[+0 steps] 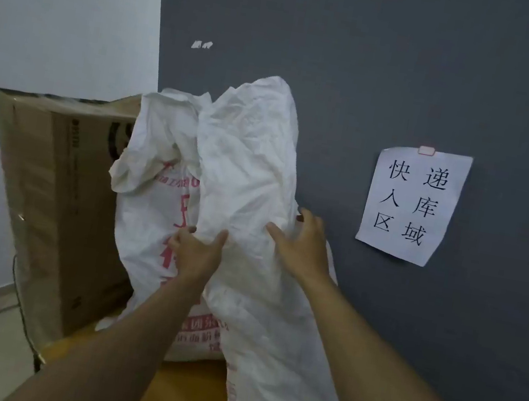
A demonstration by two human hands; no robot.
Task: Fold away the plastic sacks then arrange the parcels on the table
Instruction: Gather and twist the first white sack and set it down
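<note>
Left grip pinches a fold of the front sack; right grip, fingers spread, rests on it. Both it and the printed sack stand on the tabletop, contents hidden.

White sacks on wooden table
</note>
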